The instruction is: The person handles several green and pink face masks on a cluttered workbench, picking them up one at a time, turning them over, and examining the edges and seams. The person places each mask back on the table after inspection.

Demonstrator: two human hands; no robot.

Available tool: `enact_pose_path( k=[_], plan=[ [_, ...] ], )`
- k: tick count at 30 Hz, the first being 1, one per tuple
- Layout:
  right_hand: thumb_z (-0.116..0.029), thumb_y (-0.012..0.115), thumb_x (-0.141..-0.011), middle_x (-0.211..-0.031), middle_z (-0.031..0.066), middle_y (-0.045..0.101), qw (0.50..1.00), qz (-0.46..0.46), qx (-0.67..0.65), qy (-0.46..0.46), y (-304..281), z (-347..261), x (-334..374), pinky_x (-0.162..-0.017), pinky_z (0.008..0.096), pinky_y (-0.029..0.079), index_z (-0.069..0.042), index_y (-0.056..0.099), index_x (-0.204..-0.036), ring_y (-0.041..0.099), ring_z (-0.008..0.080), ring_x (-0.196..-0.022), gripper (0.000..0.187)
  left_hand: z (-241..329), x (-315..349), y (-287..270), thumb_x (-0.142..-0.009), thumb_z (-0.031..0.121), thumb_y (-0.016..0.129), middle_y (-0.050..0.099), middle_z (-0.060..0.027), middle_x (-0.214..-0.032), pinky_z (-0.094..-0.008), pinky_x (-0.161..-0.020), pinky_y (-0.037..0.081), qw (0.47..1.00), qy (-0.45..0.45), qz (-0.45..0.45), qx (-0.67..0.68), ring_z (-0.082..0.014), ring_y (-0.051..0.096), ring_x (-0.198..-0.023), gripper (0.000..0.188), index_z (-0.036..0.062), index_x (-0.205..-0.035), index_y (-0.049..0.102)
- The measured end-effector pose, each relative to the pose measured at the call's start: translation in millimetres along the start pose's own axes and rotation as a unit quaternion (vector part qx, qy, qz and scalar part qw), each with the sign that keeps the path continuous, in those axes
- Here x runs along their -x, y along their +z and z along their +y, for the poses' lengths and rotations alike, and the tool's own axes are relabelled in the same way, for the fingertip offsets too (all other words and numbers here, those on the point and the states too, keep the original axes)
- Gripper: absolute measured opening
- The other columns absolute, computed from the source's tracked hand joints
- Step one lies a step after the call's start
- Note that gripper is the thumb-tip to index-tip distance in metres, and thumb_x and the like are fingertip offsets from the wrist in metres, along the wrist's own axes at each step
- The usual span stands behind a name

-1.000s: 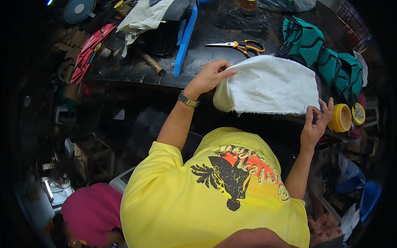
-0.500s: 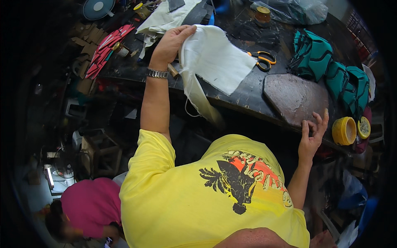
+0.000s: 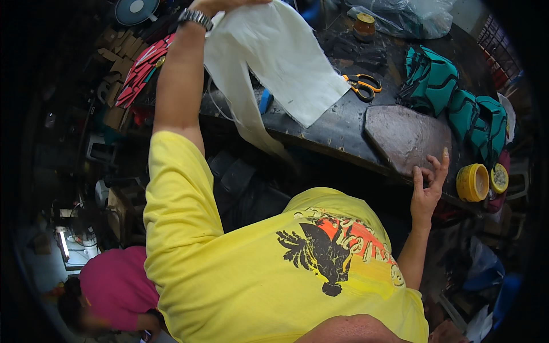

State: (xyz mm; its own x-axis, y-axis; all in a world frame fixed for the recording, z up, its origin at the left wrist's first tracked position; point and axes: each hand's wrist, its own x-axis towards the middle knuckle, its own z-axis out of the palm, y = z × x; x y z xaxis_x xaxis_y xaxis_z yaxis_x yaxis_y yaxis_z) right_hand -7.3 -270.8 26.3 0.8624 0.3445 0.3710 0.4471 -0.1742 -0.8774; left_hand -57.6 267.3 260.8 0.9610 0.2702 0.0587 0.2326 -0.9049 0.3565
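Left hand grasps white cloth high up, so 2 lengths drape below the grip. Right hand, grasping nothing, rests against brown slab, perhaps steadying it.

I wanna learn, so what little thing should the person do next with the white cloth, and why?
Maybe lay the white cloth down farther left, away from the scissors: the left hand holds it raised, it hides the scissors' blades from view, and part of it hangs past the table's edge.
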Motion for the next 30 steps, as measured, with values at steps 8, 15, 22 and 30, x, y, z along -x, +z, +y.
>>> enact_pose_path(
  k=[8,15,22,30],
  plan=[
    [0.0,0.065,-0.091,-0.128,0.0139,0.053,1.0,-0.012,0.013,0.008,5.0,-10.5,0.9,-0.083,0.0269,0.05,-0.013,0.029,-0.156,0.058,0.0134,-0.088,0.076,-72.2,-85.2,-5.9,-0.09,0.045,0.068,0.075,-0.0075,-0.103,-0.0407,-0.088,0.053,0.967,0.008,0.08,-0.244,-0.027,0.068,-0.096,0.039,0.0111,-0.106,0.077],
    [0.001,0.065,-0.092,-0.129,0.0136,0.052,1.0,0.008,0.015,0.013,-6.7,-10.7,2.2,-0.086,0.0264,0.05,-0.013,0.025,-0.157,0.058,0.0126,-0.088,0.078,-110.4,-45.1,48.5,-0.088,0.04,0.068,0.069,-0.0156,-0.112,-0.0463,-0.094,0.048,0.919,0.028,0.351,-0.176,-0.034,0.061,-0.106,0.035,0.0117,-0.107,0.076],
    [0.001,0.065,-0.092,-0.129,0.0129,0.053,0.997,0.013,-0.075,0.001,8.3,-11.1,-5.6,-0.085,0.0267,0.05,-0.012,0.024,-0.158,0.057,0.0121,-0.091,0.079,-26.1,69.7,93.9,-0.101,0.022,0.062,0.069,-0.001,-0.093,-0.0218,-0.077,0.051,0.865,0.115,0.468,0.139,-0.0063,0.062,-0.084,0.028,0.0016,-0.118,0.071],
    [0.001,0.067,-0.09,-0.125,0.0151,0.057,0.996,-0.055,-0.05,-0.049,27.5,-15.7,-5.1,-0.084,0.0282,0.051,-0.015,0.021,-0.159,0.059,0.0125,-0.088,0.084,114.9,139.7,291.0,-0.093,0.014,0.07,0.074,-0.0054,-0.085,-0.0249,-0.059,0.05,0.895,0.013,0.148,0.421,-0.0094,0.064,-0.067,0.016,0.0041,-0.104,0.076]
  ],
)
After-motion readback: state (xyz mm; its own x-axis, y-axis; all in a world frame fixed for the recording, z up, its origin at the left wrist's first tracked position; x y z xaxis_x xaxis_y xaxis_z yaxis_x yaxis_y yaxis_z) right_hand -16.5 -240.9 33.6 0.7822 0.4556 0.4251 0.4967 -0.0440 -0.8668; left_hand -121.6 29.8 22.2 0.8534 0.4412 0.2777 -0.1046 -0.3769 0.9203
